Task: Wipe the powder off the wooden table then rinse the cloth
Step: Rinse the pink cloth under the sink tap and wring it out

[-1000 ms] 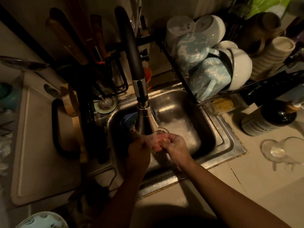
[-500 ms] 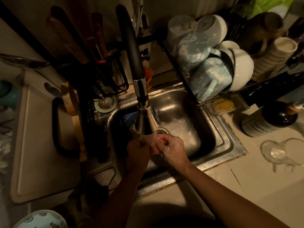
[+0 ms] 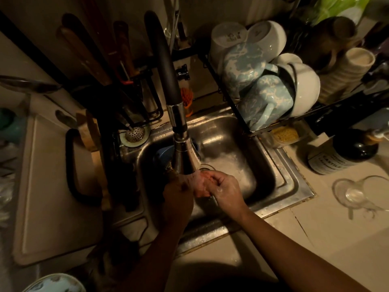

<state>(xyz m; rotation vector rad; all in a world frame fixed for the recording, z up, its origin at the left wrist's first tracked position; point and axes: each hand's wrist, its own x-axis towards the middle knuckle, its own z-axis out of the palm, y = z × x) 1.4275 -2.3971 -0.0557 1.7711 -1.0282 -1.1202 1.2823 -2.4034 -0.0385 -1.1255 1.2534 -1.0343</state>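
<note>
I look down on the pale surface (image 3: 315, 239) with the steel sink (image 3: 290, 182) set into it to catch runoff; the faucet (image 3: 182, 152) head hangs low over the basin, so its flow should land on the work; my left hand (image 3: 179, 197) and right hand (image 3: 226, 191) meet beneath it, each grip clenched on the pinkish cloth (image 3: 201, 185), bunched between them for soaking.
</note>
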